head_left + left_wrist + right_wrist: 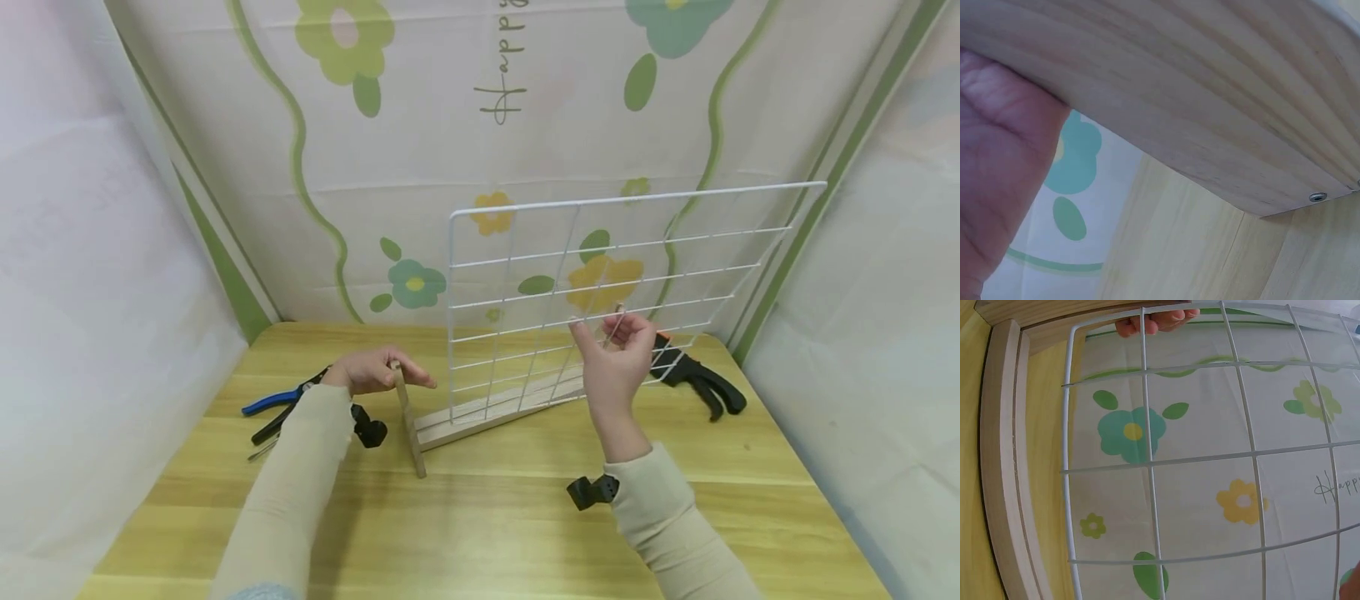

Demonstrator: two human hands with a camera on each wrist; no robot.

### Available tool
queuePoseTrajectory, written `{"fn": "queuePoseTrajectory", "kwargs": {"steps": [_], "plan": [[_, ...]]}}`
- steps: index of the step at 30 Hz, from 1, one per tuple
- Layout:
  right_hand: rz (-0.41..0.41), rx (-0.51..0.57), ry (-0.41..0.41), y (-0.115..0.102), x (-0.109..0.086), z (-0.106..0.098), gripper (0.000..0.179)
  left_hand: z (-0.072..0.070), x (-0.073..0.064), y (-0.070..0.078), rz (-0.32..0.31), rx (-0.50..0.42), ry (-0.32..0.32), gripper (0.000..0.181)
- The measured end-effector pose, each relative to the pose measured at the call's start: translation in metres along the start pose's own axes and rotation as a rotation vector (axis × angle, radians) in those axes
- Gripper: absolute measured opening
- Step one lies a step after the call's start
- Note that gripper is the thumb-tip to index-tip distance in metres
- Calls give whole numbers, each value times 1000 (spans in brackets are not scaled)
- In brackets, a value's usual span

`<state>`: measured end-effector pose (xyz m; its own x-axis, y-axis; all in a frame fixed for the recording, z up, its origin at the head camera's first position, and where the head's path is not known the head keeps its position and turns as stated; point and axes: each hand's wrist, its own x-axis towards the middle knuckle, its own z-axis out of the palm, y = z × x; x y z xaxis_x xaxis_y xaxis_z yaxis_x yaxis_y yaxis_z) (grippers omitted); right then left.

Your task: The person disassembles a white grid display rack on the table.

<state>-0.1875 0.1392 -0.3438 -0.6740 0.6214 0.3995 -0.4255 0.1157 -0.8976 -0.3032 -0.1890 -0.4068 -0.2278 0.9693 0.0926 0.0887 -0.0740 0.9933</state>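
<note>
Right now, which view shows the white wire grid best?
Head: it takes in nearly the whole white wire grid, partly covered by the right hand. Right wrist shows it closer but cropped; left wrist, none I can make out.

My head camera looks forward and down from above my left hand [375, 372] and right hand [617, 371], taking in both from farthest off. My left-wrist camera [369, 428] sits very close to the board [1172, 119] beside my palm [1004, 162], facing past it to the cloth [1113, 172]. My right-wrist camera [592, 492] faces across the wire grid [1254, 453] towards my left fingers [1169, 319]; the head view shares both.
</note>
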Motion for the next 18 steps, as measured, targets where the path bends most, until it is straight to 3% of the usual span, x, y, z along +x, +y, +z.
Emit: {"fn": "queuePoseTrajectory", "kwargs": {"steps": [4, 12, 18], "plan": [[2, -15, 14, 7, -5, -6, 47, -3, -1, -1, -8, -37, 24, 36], [47, -60, 16, 20, -8, -16, 50, -7, 3, -3, 60, -163, -105, 23], [55, -78, 37, 27, -9, -23, 50, -8, 4, -5, 114, -179, -142, 23]]}}
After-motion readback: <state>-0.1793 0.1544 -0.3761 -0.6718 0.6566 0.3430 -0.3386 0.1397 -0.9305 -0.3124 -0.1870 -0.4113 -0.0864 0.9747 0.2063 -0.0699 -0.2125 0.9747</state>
